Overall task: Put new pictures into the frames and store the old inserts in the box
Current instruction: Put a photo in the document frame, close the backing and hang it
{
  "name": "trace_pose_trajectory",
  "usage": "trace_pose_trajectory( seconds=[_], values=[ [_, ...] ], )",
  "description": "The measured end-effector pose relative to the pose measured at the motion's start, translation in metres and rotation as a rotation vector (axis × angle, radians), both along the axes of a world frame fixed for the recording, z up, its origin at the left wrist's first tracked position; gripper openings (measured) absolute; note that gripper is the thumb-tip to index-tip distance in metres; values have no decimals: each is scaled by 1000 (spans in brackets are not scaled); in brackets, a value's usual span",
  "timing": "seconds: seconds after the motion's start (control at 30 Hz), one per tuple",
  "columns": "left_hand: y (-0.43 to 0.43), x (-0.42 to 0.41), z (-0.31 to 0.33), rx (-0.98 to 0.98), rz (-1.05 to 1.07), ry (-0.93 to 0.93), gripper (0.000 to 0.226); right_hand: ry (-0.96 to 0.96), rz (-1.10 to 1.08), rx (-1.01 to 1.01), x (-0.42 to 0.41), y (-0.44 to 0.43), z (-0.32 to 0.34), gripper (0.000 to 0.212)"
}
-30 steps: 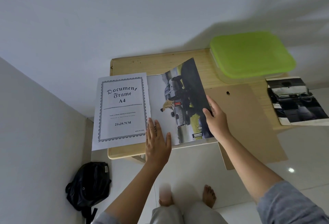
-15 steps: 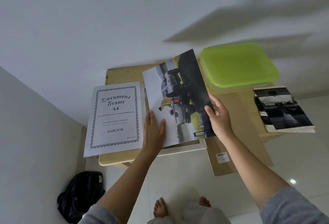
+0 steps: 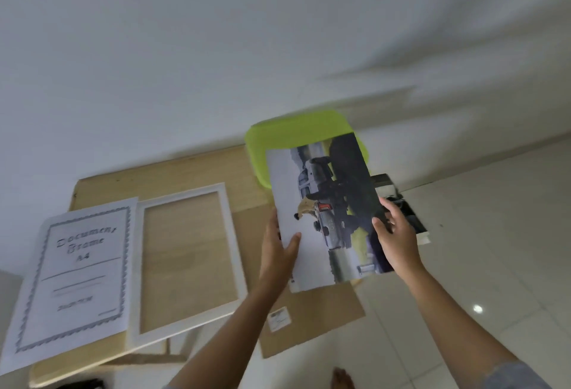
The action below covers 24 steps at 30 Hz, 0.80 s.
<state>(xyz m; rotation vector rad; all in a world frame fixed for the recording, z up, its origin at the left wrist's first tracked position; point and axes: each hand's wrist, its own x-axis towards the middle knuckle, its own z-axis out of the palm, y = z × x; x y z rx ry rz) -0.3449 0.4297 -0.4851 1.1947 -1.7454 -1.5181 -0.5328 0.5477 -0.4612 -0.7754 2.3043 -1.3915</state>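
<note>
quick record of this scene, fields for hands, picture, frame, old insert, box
left hand: grips the car picture at its left edge, thumb on front
right hand: grips its right edge
car picture: held up in front of the green-lidded box
white frame: flat on the table, no picture in it
old insert: left of the frame
backing board: below the picture, overhanging the table edge
</note>
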Motion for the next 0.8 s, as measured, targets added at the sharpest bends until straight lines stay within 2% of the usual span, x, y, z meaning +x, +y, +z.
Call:
trace_pose_trajectory(
  seconds=[0.17,0.37,0.63,0.8],
  values=[
    [63,-75,-23,109,-114,-19,63,34,-74,220,-75,60,-22,40],
    [96,-125,-45,213,-137,-142,68,50,-12,377,-130,87,-46,38],
    [104,-145,-49,51,-64,-338,67,58,64,450,-151,71,-58,45],
    [101,-156,-49,-50,-40,-453,59,98,79,460,-157,64,-66,45]
  ],
)
